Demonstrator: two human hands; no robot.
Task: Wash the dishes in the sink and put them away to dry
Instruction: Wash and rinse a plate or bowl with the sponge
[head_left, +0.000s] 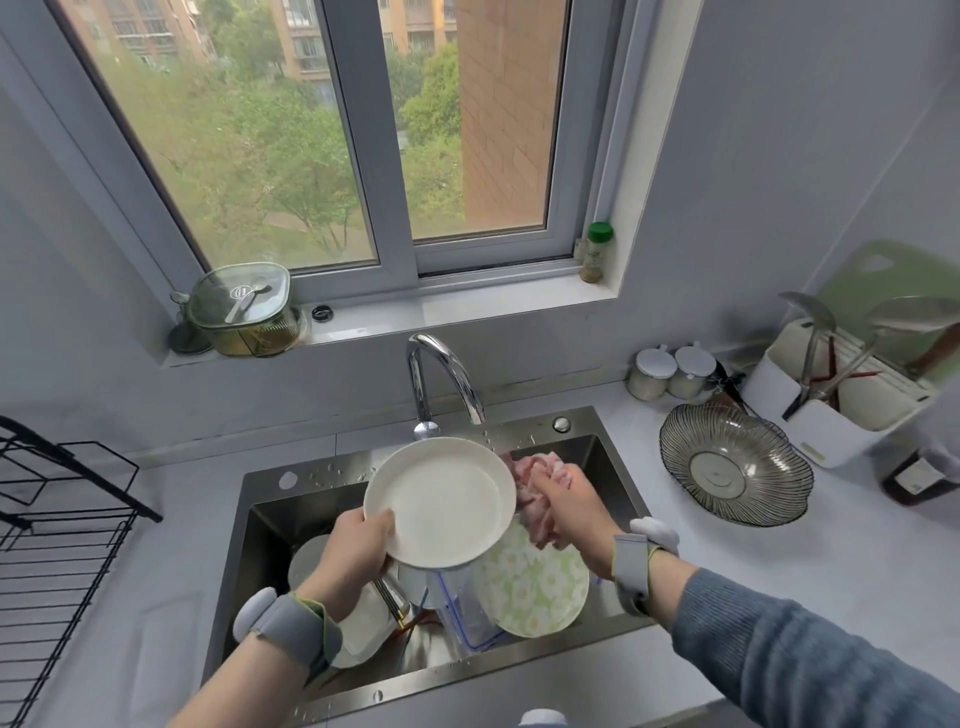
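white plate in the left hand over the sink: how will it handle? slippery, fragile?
Probably rigid: the white plate keeps its shape tilted, though the left hand grips only its lower rim. Likely slippery: its glossy surface looks wet, and droplets dot the sink rim. Looks ceramic, so probably breakable if dropped on the dishes below.

No legible text; round emblem on glass lid (240, 293) unreadable.

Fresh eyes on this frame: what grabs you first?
The white plate, held tilted over the sink by the left hand, with the right hand gripping a pink cloth at its edge. Then the black drying rack far left.
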